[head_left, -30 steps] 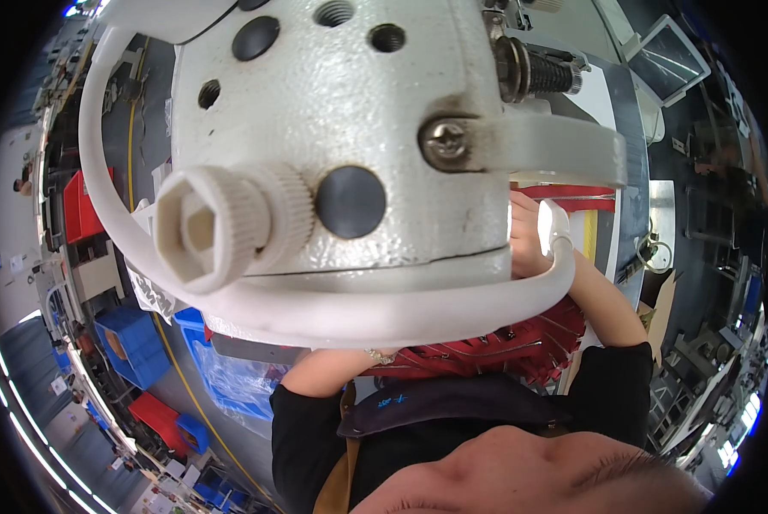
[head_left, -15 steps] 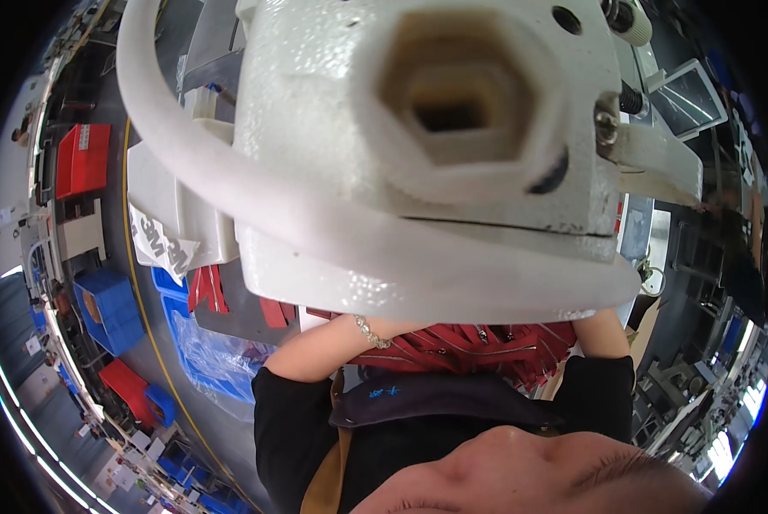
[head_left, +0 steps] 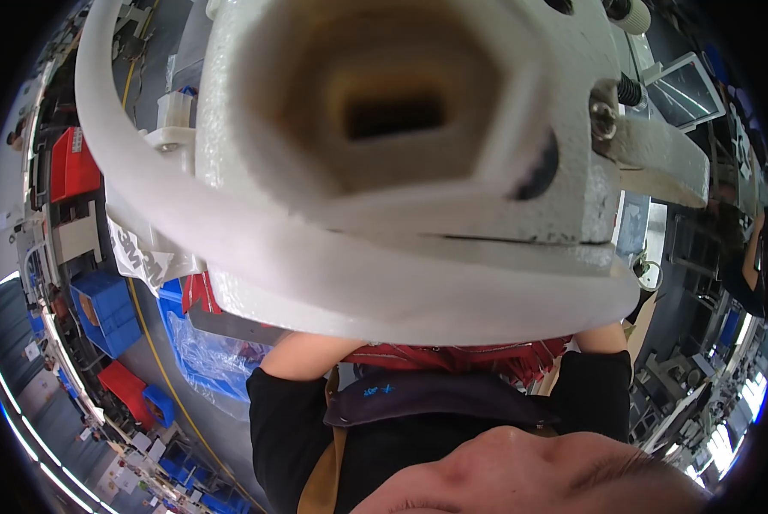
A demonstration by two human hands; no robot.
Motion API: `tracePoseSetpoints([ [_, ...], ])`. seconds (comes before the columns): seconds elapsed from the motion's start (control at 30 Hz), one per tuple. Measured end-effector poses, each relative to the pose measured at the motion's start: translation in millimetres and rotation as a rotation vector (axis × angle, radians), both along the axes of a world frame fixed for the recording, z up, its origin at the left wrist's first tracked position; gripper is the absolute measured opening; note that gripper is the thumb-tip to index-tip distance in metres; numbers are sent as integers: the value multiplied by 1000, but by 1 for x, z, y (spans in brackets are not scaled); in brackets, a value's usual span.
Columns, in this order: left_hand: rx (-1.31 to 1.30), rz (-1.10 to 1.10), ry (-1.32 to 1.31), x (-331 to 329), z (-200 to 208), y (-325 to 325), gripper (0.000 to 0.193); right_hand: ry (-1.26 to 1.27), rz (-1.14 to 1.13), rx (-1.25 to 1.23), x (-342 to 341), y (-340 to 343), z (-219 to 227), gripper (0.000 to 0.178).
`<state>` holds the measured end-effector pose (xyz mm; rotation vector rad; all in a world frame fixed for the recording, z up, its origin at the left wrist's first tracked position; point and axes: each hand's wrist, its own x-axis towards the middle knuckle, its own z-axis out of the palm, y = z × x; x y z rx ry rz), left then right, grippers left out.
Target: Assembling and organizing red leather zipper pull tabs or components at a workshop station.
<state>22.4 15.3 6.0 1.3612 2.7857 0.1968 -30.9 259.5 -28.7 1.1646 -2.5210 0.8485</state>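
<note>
Well, strips (head_left: 461,355) between forearms (head_left: 307,354), grip hidden

- Before you, the machine casing (head_left: 577,94) looks like white-painted metal, glossy and finely pebbled.
- The hexagonal knob (head_left: 384,176) appears plastic, off-white and blurred.
- The white tube (head_left: 230,231) looks like smooth plastic with a soft sheen.
- You see a shiny metal screw (head_left: 604,122).
- The red strips (head_left: 461,355) near your apron look like cloth.
- Your apron (head_left: 435,398) is dark, matt cloth.
- At your left, clear plastic film (head_left: 217,355) lies crinkled and glossy.
</note>
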Motion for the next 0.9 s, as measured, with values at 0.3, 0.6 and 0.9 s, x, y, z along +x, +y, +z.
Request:
tracePoseSetpoints([
  [0.3,-2,-15,-60,-2,6,1,41,-30,-2,-8,2,3,1,40],
  [0.6,129,53,-96,-3,12,4,36,-53,10,42,1,2,12,41],
  [0.9,235,51,-180,-1,-16,9,37,-62,10,64,2,5,1,40],
])
